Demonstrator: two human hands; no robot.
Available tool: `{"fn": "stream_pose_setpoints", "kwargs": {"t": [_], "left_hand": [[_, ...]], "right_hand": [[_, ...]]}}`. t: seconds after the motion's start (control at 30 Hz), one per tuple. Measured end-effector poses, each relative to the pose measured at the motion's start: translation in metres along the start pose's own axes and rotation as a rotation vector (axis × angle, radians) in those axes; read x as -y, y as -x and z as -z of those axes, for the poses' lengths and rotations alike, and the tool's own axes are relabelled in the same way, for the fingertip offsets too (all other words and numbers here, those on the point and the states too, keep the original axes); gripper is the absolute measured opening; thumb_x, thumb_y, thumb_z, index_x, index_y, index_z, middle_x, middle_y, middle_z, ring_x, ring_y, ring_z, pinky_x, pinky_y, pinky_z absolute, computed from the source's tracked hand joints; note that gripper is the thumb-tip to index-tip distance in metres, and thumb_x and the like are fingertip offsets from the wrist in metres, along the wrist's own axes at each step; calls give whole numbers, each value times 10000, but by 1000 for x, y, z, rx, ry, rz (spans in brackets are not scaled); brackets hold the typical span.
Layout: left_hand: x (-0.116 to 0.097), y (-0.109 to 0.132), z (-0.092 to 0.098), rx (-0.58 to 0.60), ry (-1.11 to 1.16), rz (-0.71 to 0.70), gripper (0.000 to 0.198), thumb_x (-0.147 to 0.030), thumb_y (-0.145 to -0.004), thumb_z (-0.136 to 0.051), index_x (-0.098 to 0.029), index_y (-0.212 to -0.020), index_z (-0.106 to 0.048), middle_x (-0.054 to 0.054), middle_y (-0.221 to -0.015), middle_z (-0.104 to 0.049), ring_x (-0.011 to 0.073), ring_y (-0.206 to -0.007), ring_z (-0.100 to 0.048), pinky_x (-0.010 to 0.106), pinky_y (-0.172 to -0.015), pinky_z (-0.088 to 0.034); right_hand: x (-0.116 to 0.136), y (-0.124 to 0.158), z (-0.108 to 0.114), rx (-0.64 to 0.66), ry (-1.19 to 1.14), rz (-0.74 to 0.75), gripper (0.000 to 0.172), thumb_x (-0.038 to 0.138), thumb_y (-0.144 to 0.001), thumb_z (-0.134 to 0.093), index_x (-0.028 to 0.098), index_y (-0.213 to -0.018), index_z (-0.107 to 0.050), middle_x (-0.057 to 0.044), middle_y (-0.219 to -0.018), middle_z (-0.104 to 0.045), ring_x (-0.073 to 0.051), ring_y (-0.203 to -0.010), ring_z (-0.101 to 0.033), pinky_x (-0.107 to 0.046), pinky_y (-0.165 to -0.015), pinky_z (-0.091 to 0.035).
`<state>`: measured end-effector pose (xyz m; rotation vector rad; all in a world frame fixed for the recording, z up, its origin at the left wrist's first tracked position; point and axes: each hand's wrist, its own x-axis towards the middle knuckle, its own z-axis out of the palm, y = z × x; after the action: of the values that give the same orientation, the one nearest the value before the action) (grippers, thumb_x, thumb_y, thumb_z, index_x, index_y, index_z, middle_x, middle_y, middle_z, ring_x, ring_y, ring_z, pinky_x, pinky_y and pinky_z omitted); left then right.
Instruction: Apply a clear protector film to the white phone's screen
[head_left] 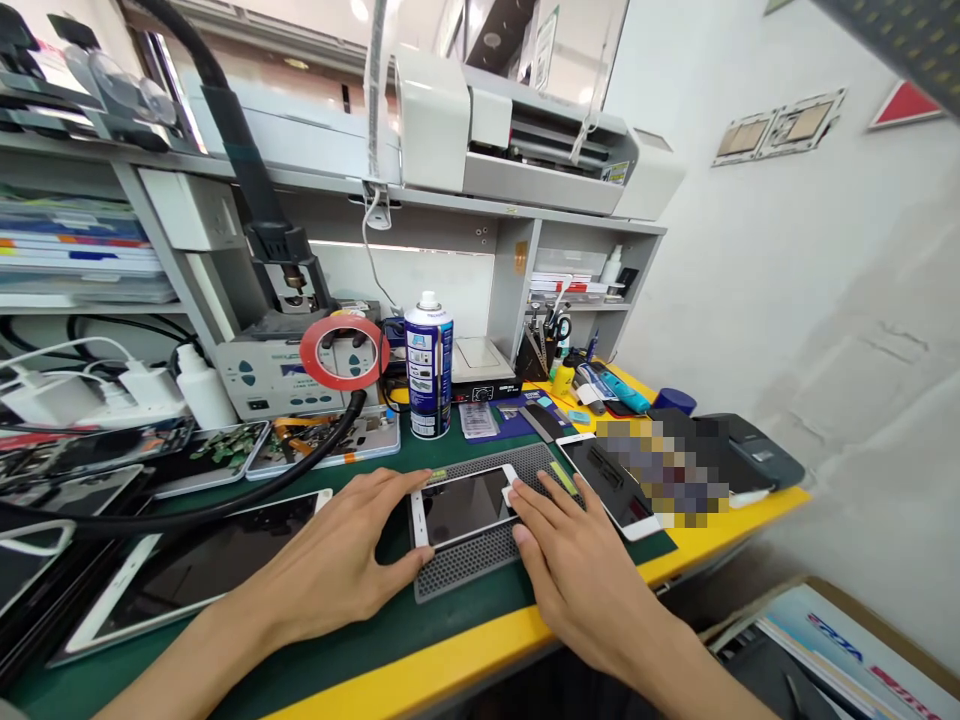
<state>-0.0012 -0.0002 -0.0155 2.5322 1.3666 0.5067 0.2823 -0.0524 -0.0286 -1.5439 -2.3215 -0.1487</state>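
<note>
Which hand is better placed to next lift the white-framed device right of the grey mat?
Probably the right hand: it is beside that device; the left hand, farther away, holds the phone on the mat.

The left hand point(352, 555) and right hand point(574, 565) were bare, with long, slender fingers. The left forearm point(217, 640) and right forearm point(675, 650) were bare too, slim and tapering toward the wrists, uncovered as far as the view reached.

Yellow-edged bench point(450, 668) with green mat point(390, 630); on that, perforated grey pad point(465, 575), spray can point(430, 375), white-framed tablet point(210, 560).
</note>
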Motion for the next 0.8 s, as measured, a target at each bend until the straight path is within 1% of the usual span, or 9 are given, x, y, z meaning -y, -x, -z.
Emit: {"fn": "stream_pose_setpoints", "kwargs": {"t": [0.2,0.33,0.43,0.67,0.8], "left_hand": [[-3,0,1,32,0,22,693,-637,-917,-557,-311,-1517,-437,76,-1428,-605,322,-1292,-584,415,-986,-536],[-4,0,2,60,-22,38,706,-655,-926,-526,-298,-1526,-420,85,-1461,-579,334,-1343,-540,437,-1015,-518],[-4,0,2,56,-21,41,714,-662,-922,-532,-293,-1524,-425,84,-1460,-582,337,-1345,-538,440,-1014,-518],[-3,2,0,15,-21,26,717,-660,-914,-544,-283,-1515,-449,90,-1439,-595,339,-1310,-561,451,-1012,-510],[-5,2,0,36,-32,25,706,-642,-932,-524,-288,-1533,-414,85,-1453,-578,336,-1334,-532,471,-1051,-484]], "right_hand": [[-4,-29,-1,51,11,-1,471,328,-1075,-316,193,-1429,-596,-53,-1475,-577,-339,-1408,-475,-633,-1182,-278],[-3,-38,-2,51,11,8,465,311,-1073,-314,183,-1407,-611,-63,-1465,-588,-333,-1398,-489,-631,-1167,-298],[0,-32,0,64,3,-3,471,313,-1074,-312,182,-1427,-595,-57,-1473,-580,-336,-1398,-486,-633,-1177,-279],[8,5,14,126,-23,-11,466,330,-1078,-323,245,-1473,-554,10,-1518,-525,-321,-1442,-431,-618,-1225,-195],[8,8,18,157,-18,-16,469,339,-1077,-318,253,-1476,-550,20,-1522,-519,-315,-1453,-417,-615,-1227,-191]]}}
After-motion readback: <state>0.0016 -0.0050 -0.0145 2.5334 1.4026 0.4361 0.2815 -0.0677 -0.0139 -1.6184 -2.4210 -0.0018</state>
